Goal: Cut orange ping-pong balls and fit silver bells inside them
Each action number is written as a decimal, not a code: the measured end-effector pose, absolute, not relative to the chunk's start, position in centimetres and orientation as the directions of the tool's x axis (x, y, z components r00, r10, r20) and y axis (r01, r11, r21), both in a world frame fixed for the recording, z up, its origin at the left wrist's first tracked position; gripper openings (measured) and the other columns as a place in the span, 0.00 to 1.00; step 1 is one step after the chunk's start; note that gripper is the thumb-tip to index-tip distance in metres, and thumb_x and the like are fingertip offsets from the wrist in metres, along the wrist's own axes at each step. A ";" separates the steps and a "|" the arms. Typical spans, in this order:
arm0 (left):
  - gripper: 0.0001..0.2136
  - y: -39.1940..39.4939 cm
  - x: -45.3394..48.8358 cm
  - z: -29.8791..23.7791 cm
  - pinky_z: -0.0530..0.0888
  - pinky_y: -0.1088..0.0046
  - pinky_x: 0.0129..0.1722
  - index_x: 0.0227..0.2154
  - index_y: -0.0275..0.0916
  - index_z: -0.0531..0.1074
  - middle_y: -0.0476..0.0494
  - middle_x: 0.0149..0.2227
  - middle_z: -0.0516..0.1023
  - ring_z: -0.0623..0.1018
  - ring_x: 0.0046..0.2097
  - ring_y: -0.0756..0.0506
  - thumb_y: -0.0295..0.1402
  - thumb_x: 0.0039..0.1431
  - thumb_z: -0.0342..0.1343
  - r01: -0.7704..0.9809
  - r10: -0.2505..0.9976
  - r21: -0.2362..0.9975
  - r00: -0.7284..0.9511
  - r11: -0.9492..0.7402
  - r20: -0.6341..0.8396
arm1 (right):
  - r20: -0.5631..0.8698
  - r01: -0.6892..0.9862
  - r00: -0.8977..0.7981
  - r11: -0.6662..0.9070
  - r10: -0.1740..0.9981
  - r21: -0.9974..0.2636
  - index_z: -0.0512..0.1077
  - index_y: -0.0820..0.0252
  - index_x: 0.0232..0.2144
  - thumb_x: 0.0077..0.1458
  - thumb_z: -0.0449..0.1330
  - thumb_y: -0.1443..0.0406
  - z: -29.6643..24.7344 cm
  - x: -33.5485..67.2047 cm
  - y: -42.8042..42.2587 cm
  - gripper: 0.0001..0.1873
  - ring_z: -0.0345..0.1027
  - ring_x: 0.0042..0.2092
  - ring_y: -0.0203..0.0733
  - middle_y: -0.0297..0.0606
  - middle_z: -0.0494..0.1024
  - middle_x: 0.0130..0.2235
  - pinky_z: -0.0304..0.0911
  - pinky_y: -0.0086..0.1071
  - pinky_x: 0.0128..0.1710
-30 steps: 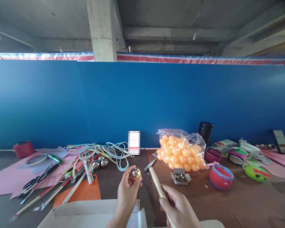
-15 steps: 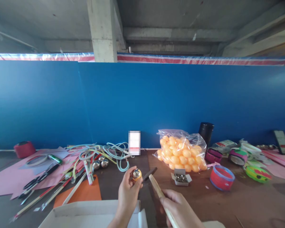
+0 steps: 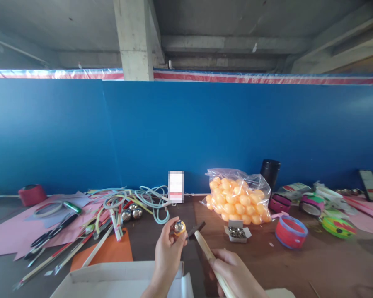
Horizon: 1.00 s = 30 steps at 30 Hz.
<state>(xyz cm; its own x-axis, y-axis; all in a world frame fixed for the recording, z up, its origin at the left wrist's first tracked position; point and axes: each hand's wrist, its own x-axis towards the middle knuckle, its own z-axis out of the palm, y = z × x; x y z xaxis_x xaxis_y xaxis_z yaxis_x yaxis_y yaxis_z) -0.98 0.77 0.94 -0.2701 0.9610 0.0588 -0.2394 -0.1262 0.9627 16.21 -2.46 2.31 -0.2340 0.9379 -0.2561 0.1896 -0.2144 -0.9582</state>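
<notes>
My left hand pinches a small orange ball between thumb and fingers. A shiny silver ball sits in its top, with the orange rim around it. My right hand is wrapped around the pale wooden handle of a hammer. The hammer's dark head is just to the right of my left fingertips, apart from the silver ball. Beyond my right hand, a small open box holds small metal pieces.
A clear bag of orange balls lies ahead. To the left are silver balls, coiled tubing, scissors and pink paper. An open white box is at front left, a red-blue tape roll at right.
The hammer head has shifted down slightly. The left hand keeps its pinch on the orange ball, and the things on the table stay where they were.
</notes>
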 end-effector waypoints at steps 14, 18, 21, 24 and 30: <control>0.25 0.6 -0.9 1.1 0.76 0.71 0.32 0.44 0.39 0.67 0.45 0.35 0.78 0.79 0.33 0.44 0.40 0.41 0.64 -0.247 0.962 0.963 -0.271 -0.105 0.036 | -0.258 0.212 -0.253 -0.207 0.932 -0.955 0.67 0.61 0.24 0.51 0.50 0.58 2.0 16.7 -2.5 0.13 0.60 0.16 0.29 0.31 0.69 0.20 0.52 0.22 0.15; 0.25 0.6 -0.9 1.2 0.76 0.70 0.32 0.45 0.39 0.67 0.45 0.35 0.77 0.79 0.33 0.45 0.40 0.42 0.63 -0.247 0.963 0.963 -0.268 -0.109 0.040 | -0.238 0.225 -0.275 -0.179 0.932 -0.958 0.70 0.62 0.25 0.50 0.51 0.60 2.0 16.8 -2.5 0.12 0.63 0.19 0.32 0.32 0.71 0.21 0.56 0.23 0.18; 0.25 0.7 -0.9 1.2 0.76 0.70 0.31 0.43 0.39 0.68 0.45 0.35 0.77 0.79 0.32 0.45 0.40 0.41 0.64 -0.253 0.961 0.960 -0.272 -0.116 0.044 | -0.220 0.244 -0.279 -0.153 0.935 -0.958 0.70 0.62 0.23 0.50 0.52 0.61 2.3 16.8 -2.7 0.13 0.64 0.22 0.33 0.33 0.72 0.21 0.56 0.23 0.20; 0.25 0.6 -0.8 1.2 0.76 0.70 0.30 0.44 0.39 0.68 0.44 0.34 0.78 0.79 0.32 0.45 0.40 0.41 0.64 -0.246 0.960 0.962 -0.275 -0.116 0.045 | -0.203 0.255 -0.279 -0.131 0.939 -0.958 0.70 0.62 0.22 0.50 0.51 0.62 2.7 16.6 -2.8 0.12 0.64 0.21 0.33 0.32 0.72 0.21 0.56 0.24 0.20; 0.25 0.5 -0.8 1.3 0.76 0.70 0.31 0.44 0.38 0.67 0.44 0.34 0.78 0.79 0.33 0.44 0.40 0.42 0.63 -0.233 0.962 0.965 -0.268 -0.119 0.054 | -0.167 0.353 -0.299 -0.053 0.940 -0.934 0.72 0.64 0.27 0.50 0.53 0.65 2.3 16.4 -2.9 0.10 0.69 0.25 0.38 0.33 0.74 0.22 0.58 0.25 0.23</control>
